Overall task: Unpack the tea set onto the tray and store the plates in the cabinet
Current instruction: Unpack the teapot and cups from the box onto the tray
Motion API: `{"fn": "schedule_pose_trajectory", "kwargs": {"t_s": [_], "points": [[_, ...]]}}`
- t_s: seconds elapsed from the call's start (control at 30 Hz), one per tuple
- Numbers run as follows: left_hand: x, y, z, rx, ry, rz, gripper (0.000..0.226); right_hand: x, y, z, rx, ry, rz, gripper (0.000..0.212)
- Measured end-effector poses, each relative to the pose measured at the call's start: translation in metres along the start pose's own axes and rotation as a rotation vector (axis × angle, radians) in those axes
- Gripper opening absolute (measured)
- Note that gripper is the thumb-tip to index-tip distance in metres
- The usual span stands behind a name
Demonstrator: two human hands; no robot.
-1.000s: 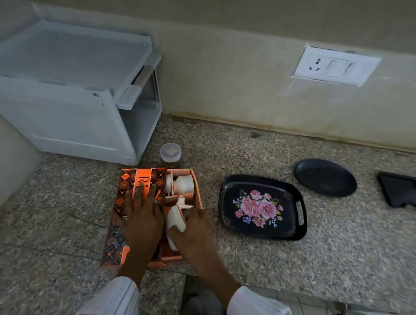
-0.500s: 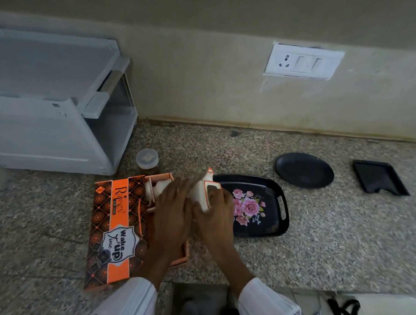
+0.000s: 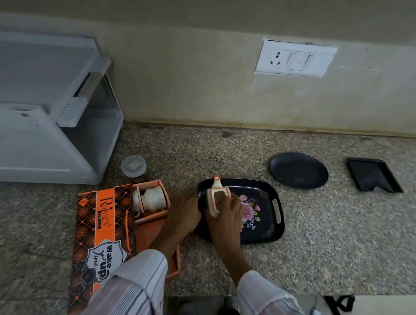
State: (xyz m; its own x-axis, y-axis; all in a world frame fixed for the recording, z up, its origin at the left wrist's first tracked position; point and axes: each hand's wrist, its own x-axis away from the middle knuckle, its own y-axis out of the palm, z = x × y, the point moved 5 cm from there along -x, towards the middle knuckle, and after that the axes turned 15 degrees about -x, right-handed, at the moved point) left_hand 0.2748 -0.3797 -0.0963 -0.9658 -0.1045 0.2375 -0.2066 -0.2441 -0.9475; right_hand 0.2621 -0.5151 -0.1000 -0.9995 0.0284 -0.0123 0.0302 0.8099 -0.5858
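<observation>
Holding a cream teapot (image 3: 214, 198) with orange trim over the left end of the black floral tray (image 3: 268, 231), right hand (image 3: 224, 219) gripping it by the handle, fingers curled through the loop, spout pointing toward the wall. Resting just beside it at the tray's left rim, left hand (image 3: 183, 215), fingers hidden behind the knuckles, so grip state impossible to tell. Lying open at the front left of the granite counter (image 3: 318, 249), the orange tea-set box (image 3: 100, 236), cream cups (image 3: 151, 197) showing in its far compartment. Standing just beyond the box, near the white cabinet (image 3: 45, 128) at the counter's left end, a small lidded jar (image 3: 133, 165). Sitting toward the back right of the counter, well apart from the tray, a round black plate (image 3: 298, 170) and, nearer the right edge, a rectangular black plate (image 3: 374, 174). Showing on the wall behind, a white switchboard (image 3: 294, 58).
</observation>
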Motion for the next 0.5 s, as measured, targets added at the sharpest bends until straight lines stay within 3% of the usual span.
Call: {"fn": "schedule_pose_trajectory", "kwargs": {"t_s": [0.13,0.3,0.5], "points": [[0.002,0.009,0.000,0.080,-0.030,-0.059,0.031,-0.003,-0.005,0.004,0.007,-0.009,0.040,0.061],[0.005,0.016,0.007,0.118,-0.055,-0.074,0.035,-0.006,-0.016,0.012,0.020,0.014,0.101,0.078],[0.016,0.011,0.018,0.116,-0.024,-0.065,0.060,-0.009,-0.022,0.009,-0.028,0.010,0.090,0.087]]}}
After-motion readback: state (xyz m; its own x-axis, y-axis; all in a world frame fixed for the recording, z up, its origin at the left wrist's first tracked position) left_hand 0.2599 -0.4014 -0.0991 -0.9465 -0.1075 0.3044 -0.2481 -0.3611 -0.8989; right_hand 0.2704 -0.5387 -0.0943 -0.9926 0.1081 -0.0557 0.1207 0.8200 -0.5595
